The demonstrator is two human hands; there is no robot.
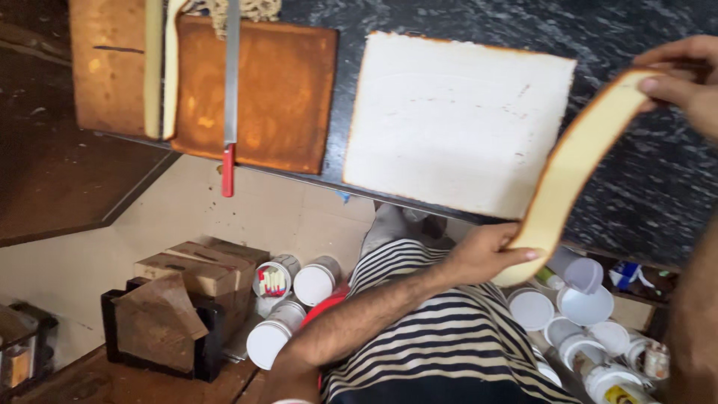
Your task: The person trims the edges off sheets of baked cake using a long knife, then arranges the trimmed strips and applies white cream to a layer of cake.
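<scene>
Under counter – white tubs (314,283) (lidded) | both hands (486,254) grip sponge strip (576,161)

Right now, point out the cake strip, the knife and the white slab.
cake strip (580,153), head view, mid-length of strip
knife (231,82), head view, blade
white slab (456,120), head view, centre of top face

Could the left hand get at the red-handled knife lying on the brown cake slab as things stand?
Probably not right away: the left hand grips the pale cake strip, as does the right hand. The knife lies uncovered across the white slab.
</scene>
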